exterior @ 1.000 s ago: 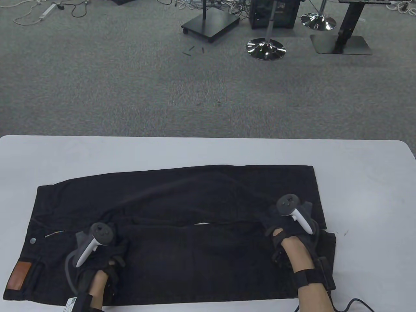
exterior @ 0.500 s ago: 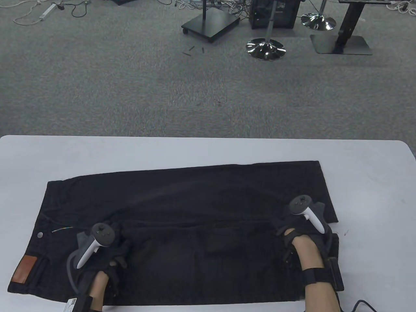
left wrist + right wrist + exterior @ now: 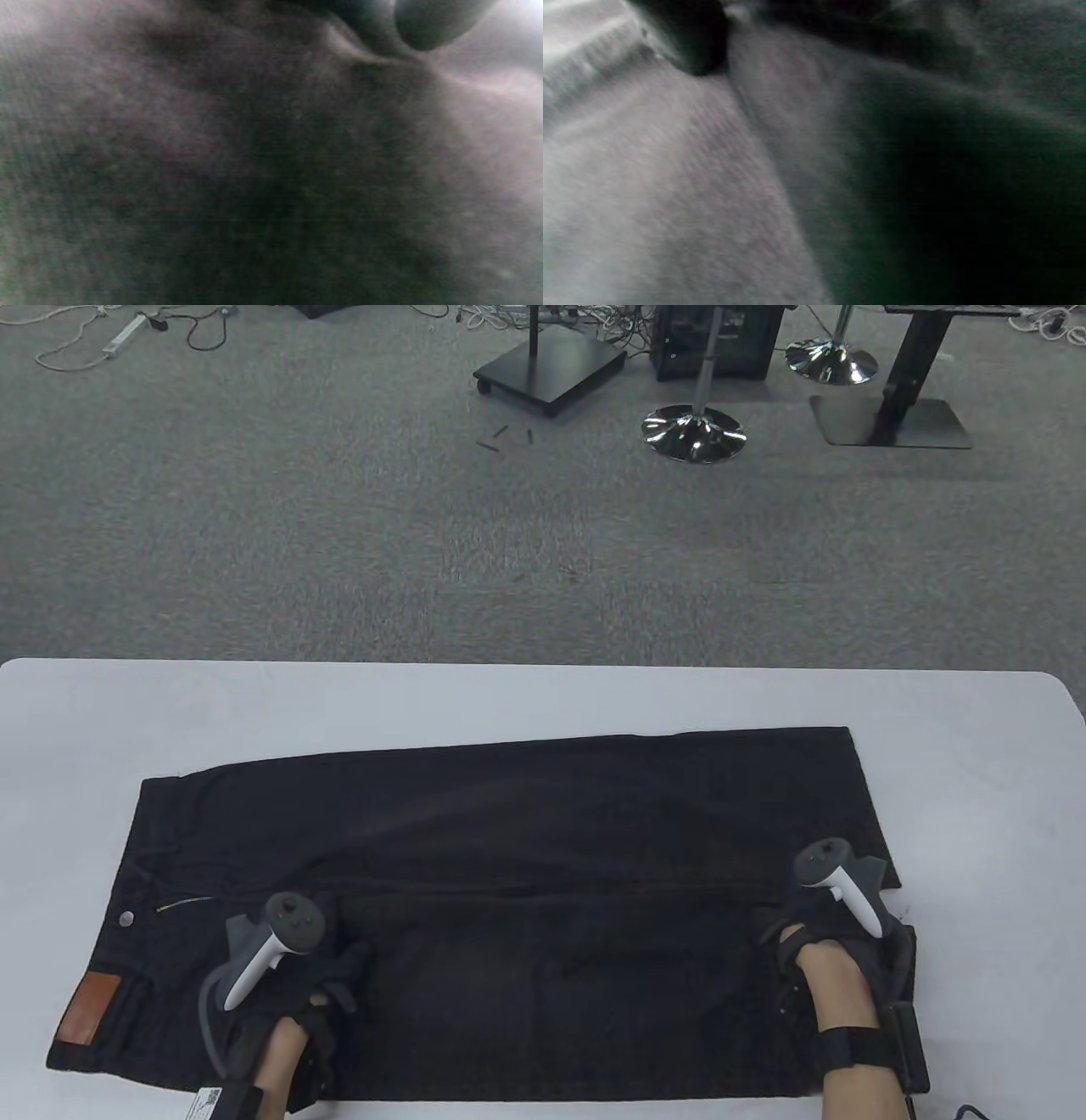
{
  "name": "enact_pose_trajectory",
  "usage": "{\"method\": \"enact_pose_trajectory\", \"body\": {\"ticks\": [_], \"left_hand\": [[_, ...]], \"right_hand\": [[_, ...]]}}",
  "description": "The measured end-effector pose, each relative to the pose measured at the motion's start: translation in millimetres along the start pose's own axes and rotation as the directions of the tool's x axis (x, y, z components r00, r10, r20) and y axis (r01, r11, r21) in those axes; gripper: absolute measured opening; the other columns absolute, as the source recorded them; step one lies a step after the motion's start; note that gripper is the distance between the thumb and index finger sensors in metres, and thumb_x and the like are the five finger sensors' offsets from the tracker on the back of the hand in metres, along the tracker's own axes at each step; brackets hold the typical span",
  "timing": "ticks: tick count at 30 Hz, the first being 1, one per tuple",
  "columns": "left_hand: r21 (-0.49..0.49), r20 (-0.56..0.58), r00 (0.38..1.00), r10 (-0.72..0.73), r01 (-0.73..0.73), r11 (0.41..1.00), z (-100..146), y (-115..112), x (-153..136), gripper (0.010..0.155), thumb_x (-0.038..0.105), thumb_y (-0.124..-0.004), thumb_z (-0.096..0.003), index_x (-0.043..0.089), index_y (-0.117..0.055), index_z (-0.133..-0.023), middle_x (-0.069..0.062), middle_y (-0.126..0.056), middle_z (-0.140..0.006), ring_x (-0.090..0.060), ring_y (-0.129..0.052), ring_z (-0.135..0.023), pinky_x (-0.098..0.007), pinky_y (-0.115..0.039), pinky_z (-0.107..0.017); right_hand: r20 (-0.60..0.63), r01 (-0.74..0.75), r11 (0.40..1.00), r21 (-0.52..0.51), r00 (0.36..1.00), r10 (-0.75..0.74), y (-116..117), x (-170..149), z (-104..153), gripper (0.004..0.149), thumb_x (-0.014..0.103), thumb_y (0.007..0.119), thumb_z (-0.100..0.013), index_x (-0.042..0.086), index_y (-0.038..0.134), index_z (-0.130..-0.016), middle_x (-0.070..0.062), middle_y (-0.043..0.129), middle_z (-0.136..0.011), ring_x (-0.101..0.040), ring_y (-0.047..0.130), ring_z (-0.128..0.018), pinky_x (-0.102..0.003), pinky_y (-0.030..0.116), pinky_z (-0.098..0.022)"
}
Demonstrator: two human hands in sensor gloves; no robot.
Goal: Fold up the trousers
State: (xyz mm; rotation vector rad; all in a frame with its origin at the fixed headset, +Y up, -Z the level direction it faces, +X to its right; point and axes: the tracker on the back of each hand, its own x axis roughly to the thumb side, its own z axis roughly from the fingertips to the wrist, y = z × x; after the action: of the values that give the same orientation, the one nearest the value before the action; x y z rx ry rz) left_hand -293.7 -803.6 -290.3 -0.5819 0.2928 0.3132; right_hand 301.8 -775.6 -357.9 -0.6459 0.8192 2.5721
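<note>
Black trousers (image 3: pixel 526 831) lie spread lengthwise on the white table (image 3: pixel 509 700), waist at the left with a brown leather patch (image 3: pixel 87 1006) and a metal button (image 3: pixel 126 917). The near leg lies against the far leg. My left hand (image 3: pixel 327 963) grips the fabric near the crotch. My right hand (image 3: pixel 814 912) grips the near leg by the hem end. The left wrist view is filled with dark cloth (image 3: pixel 212 169), with a fingertip (image 3: pixel 432 25) at a raised crease. The right wrist view shows blurred cloth (image 3: pixel 670 190) and a dark fingertip (image 3: pixel 691 38).
The table's far edge runs across the middle of the table view, with grey carpet beyond. Chair bases (image 3: pixel 693 432) and stands (image 3: pixel 550 364) sit far back on the floor. Bare table lies beyond and to the right of the trousers.
Both hands moved right and slightly toward me, and the trousers slid right with them. The gap between the two legs has closed.
</note>
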Motion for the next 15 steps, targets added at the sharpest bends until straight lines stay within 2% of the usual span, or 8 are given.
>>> {"method": "enact_pose_trajectory", "body": {"ticks": [2,5,8,10,13,15], "left_hand": [[-0.003,-0.017,1.000,-0.026,0.026,1.000,-4.2,0.5,-2.0,0.084,0.071,-0.060,-0.0546,0.041,-0.011,-0.116,0.016,-0.003,-0.122,-0.029,0.001,-0.118,-0.066,-0.018,-0.082],[0.000,-0.031,0.999,-0.006,0.006,1.000,-9.9,2.6,-6.4,0.084,0.070,-0.060,-0.0552,0.041,-0.011,-0.116,0.017,-0.001,-0.122,-0.027,0.004,-0.118,-0.066,-0.014,-0.082],[0.013,-0.034,0.999,0.008,-0.007,1.000,-13.4,4.5,-11.9,0.084,0.071,-0.059,-0.0553,0.041,-0.011,-0.117,0.017,-0.001,-0.122,-0.026,0.005,-0.118,-0.066,-0.012,-0.082],[0.013,-0.035,0.999,0.013,-0.013,1.000,-13.9,5.5,-14.7,0.083,0.071,-0.059,-0.0555,0.041,-0.011,-0.117,0.017,-0.001,-0.122,-0.025,0.005,-0.118,-0.065,-0.012,-0.082],[0.021,-0.034,0.999,0.036,-0.035,0.999,-14.1,5.9,-19.4,0.083,0.070,-0.059,-0.0554,0.041,-0.013,-0.117,0.018,-0.002,-0.122,-0.025,0.004,-0.118,-0.065,-0.011,-0.082],[0.025,-0.025,0.999,0.041,-0.040,0.999,-13.7,5.7,-20.9,0.083,0.070,-0.060,-0.0553,0.041,-0.013,-0.117,0.018,-0.003,-0.122,-0.024,0.004,-0.118,-0.064,-0.011,-0.082]], "right_hand": [[0.003,0.046,0.998,-0.041,0.999,-0.046,-9.2,-4.7,6.0,0.071,0.052,0.069,-0.058,0.030,0.026,-0.110,0.000,0.010,-0.119,-0.039,0.012,-0.111,-0.068,0.033,-0.075],[0.039,0.083,0.996,-0.026,0.996,-0.082,-20.8,-10.2,16.4,0.069,0.053,0.068,-0.058,0.029,0.032,-0.111,-0.002,0.016,-0.120,-0.040,0.019,-0.111,-0.069,0.033,-0.075],[0.099,0.122,0.992,-0.012,0.988,-0.121,-24.7,-10.0,27.6,0.065,0.055,0.067,-0.058,0.024,0.043,-0.111,-0.009,0.034,-0.120,-0.044,0.037,-0.110,-0.068,0.043,-0.073],[0.096,0.075,0.997,0.032,0.992,-0.078,-19.6,-7.5,31.2,0.064,0.055,0.067,-0.058,0.022,0.049,-0.110,-0.012,0.044,-0.118,-0.045,0.049,-0.107,-0.067,0.050,-0.071],[0.043,0.016,0.990,0.140,0.999,-0.022,-4.3,-8.9,29.0,0.068,0.059,0.065,-0.058,0.021,0.044,-0.111,-0.011,0.032,-0.119,-0.043,0.036,-0.110,-0.068,0.047,-0.072],[0.053,0.038,0.992,0.123,0.998,-0.045,-0.4,-8.7,27.8,0.071,0.061,0.063,-0.058,0.023,0.038,-0.112,-0.010,0.024,-0.119,-0.042,0.026,-0.111,-0.069,0.040,-0.074]]}}
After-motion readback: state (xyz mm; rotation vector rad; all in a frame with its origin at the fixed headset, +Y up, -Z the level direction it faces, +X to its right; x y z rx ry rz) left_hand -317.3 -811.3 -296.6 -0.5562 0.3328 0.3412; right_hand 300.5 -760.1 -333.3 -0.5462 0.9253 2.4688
